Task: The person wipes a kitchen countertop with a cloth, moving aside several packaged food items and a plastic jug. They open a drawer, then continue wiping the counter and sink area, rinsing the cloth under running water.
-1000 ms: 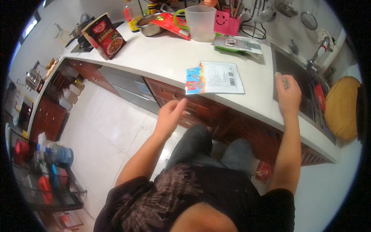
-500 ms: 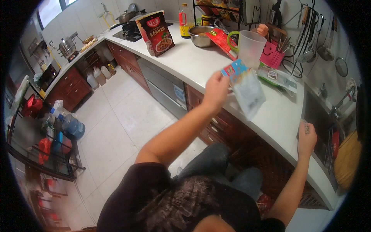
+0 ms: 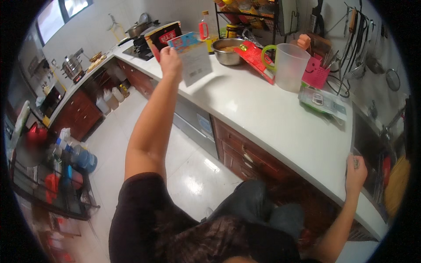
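Note:
My left hand [image 3: 171, 63] is closed on the top corner of a flat packet [image 3: 195, 63] with a blue printed top and a pale grey body. The packet hangs over the counter's front edge, before a dark red stand-up pouch [image 3: 164, 34] that it partly covers. At the right, my right hand [image 3: 356, 173] is closed by the sink rim; a small greyish patterned patch shows at its fingers, too small to tell what it is.
On the white counter [image 3: 263, 114] stand a steel bowl [image 3: 228, 51], a red packet [image 3: 256, 59], a clear jug [image 3: 290, 68] with a green handle and a green-and-clear pack [image 3: 322, 101]. The sink [image 3: 372, 149] lies far right. Behind stands a sauce bottle [image 3: 206, 26].
My left hand has carried the packet leftward along the counter, to in front of the dark red pouch. My right hand stays by the sink rim. The view has shifted slightly.

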`<act>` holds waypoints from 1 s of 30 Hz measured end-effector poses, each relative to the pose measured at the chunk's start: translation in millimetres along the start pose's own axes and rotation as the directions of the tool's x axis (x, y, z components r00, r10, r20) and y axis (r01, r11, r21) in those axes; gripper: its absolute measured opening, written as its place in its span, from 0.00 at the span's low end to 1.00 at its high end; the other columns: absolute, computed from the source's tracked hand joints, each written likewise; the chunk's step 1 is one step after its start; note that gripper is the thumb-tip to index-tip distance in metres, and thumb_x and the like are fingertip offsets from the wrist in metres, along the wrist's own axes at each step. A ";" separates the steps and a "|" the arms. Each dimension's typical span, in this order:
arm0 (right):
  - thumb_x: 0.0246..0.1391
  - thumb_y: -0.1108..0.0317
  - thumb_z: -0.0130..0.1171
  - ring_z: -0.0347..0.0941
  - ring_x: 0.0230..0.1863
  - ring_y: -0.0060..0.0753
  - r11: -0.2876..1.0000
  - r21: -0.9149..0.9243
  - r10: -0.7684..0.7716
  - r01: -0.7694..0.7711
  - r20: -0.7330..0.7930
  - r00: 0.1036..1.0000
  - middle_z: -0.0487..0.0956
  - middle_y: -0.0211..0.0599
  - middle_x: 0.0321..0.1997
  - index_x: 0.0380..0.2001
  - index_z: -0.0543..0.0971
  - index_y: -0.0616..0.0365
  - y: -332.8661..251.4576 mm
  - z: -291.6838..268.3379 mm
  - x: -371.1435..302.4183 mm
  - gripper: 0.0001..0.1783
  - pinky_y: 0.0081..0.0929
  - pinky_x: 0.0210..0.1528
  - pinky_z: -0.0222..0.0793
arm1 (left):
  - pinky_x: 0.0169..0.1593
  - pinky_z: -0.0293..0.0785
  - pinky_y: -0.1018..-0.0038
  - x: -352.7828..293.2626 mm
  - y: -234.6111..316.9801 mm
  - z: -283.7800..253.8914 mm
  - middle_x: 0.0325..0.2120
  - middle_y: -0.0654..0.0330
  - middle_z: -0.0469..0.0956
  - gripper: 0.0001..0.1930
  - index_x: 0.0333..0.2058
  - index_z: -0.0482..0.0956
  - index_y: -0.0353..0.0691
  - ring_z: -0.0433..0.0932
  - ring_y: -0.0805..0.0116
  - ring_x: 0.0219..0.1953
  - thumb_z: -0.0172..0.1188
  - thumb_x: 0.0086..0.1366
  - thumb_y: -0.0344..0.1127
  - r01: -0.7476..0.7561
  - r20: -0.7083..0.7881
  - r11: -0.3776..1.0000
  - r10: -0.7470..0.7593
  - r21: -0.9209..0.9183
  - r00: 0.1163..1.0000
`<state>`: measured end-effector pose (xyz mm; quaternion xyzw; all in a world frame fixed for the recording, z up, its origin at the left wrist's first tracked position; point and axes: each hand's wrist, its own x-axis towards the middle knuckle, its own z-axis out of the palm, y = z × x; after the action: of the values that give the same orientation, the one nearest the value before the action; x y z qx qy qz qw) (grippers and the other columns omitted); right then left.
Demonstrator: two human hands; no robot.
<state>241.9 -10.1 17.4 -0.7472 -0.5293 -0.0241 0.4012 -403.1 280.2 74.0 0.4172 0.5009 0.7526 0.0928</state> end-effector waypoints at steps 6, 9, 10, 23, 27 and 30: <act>0.60 0.61 0.62 0.74 0.36 0.35 0.997 -0.062 -0.043 0.041 -0.022 0.999 0.79 0.44 0.32 0.36 0.78 0.64 -1.4 3.2 0.7 0.15 0.32 0.44 0.69 | 0.49 0.74 0.67 31.8 -34.1 11.6 0.40 0.54 0.80 0.14 0.47 0.76 0.35 0.78 0.65 0.40 0.51 0.74 0.40 0.047 -0.069 0.996 -0.041 0.079 0.997; 0.59 0.62 0.64 0.75 0.35 0.38 0.997 -0.067 -0.032 0.030 -0.027 0.999 0.80 0.47 0.32 0.35 0.78 0.66 -0.6 3.8 0.6 0.15 0.33 0.42 0.70 | 0.48 0.73 0.69 31.4 -24.6 32.1 0.40 0.56 0.80 0.14 0.48 0.76 0.35 0.78 0.67 0.40 0.50 0.73 0.38 0.107 0.031 0.993 -0.106 -0.040 0.994; 0.59 0.62 0.64 0.75 0.35 0.38 0.996 -0.075 -0.041 0.039 -0.025 0.999 0.80 0.47 0.32 0.35 0.78 0.66 -3.8 3.9 1.3 0.15 0.33 0.42 0.70 | 0.48 0.73 0.69 30.2 -20.2 35.6 0.40 0.56 0.80 0.14 0.48 0.75 0.34 0.78 0.68 0.40 0.50 0.73 0.38 0.118 0.062 0.991 -0.114 -0.061 0.991; 0.63 0.66 0.61 0.70 0.35 0.26 0.998 -0.035 -0.055 0.055 0.001 0.998 0.76 0.36 0.31 0.34 0.76 0.66 -1.5 7.4 3.3 0.11 0.27 0.42 0.68 | 0.48 0.75 0.67 13.4 -11.6 40.2 0.39 0.53 0.83 0.14 0.43 0.79 0.33 0.80 0.63 0.41 0.54 0.71 0.39 0.034 -0.213 0.970 0.019 0.239 0.977; 0.63 0.67 0.61 0.70 0.35 0.26 0.993 -0.053 -0.101 0.102 0.009 0.995 0.76 0.36 0.31 0.34 0.76 0.66 2.8 9.4 4.5 0.11 0.27 0.42 0.68 | 0.47 0.76 0.65 11.1 -9.1 23.4 0.37 0.51 0.84 0.12 0.40 0.81 0.34 0.82 0.58 0.39 0.54 0.70 0.37 0.138 -0.347 0.977 -0.074 0.164 0.935; 0.63 0.67 0.61 0.70 0.35 0.26 0.996 -0.039 -0.077 0.078 0.019 0.997 0.77 0.37 0.31 0.34 0.76 0.65 0.9 9.4 5.0 0.11 0.27 0.42 0.68 | 0.47 0.76 0.67 19.2 -15.7 14.1 0.37 0.54 0.84 0.12 0.41 0.81 0.34 0.82 0.63 0.39 0.57 0.69 0.38 0.181 -0.409 0.969 -0.099 0.166 0.907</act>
<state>241.2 -0.5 12.8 -0.7341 -0.5609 -0.0438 0.3803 -409.5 308.0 73.3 0.2258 0.6111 0.7587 0.0008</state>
